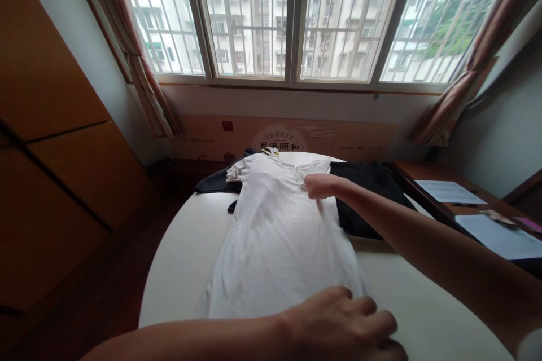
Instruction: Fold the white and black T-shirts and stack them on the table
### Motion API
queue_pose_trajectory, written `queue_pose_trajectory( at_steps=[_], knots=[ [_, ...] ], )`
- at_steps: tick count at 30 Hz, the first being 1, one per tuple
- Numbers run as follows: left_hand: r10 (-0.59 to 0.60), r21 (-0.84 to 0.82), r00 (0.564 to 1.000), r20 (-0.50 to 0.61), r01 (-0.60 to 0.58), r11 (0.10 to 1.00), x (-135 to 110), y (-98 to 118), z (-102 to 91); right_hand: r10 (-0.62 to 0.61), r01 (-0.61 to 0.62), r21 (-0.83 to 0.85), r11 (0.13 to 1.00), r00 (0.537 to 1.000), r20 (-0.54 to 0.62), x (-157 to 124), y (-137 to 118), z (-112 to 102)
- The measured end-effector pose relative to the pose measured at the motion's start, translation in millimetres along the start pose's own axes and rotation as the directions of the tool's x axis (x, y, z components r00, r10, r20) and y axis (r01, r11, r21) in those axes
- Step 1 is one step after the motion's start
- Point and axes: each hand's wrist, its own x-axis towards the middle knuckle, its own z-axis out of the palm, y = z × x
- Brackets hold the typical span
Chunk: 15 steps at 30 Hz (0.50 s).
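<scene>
A white T-shirt (275, 237) lies spread over a round white table (169, 271), its neck end far from me and its hem close. My right hand (320, 186) is closed on the shirt's cloth near the right shoulder, where the fabric bunches up. My left hand (345, 321) reaches across the near end, its fingers curled at the shirt's lower right edge; the fingertips and the cloth between them are partly hidden. A fold runs down the shirt's right side between the two hands.
Dark clothing (359, 203) lies on the table right of the shirt, with another dark piece (215, 179) at the left. A wooden desk (417, 172) with papers (451, 192) stands at right. Wooden cabinets (63, 180) are at left, barred windows (249, 17) behind.
</scene>
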Motion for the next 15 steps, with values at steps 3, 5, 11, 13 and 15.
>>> queue_pose_trajectory(
  at_steps=[3,5,11,13,15],
  knots=[
    [0.008,0.01,1.0,0.015,-0.008,1.0,-17,1,-3.3,-0.032,0.032,-0.02,0.999,0.999,0.0,12,-11,4],
    [-0.006,0.024,1.0,0.024,0.005,1.0,-26,3,-9.0,-0.045,0.045,-0.033,0.998,0.999,-0.003,19,-18,8],
    [0.054,-0.016,0.991,0.126,-0.052,0.999,-51,4,-21.4,-0.022,0.021,-0.046,0.999,1.0,-0.015,26,-33,28],
    [0.134,-0.107,0.977,0.167,-0.117,0.987,-58,3,-16.9,-0.013,0.012,-0.041,0.999,1.0,-0.019,25,-36,38],
    [0.199,-0.224,0.966,0.167,-0.159,0.962,-62,4,-11.0,-0.013,0.012,-0.029,1.0,0.999,-0.037,22,-37,47]
  ],
)
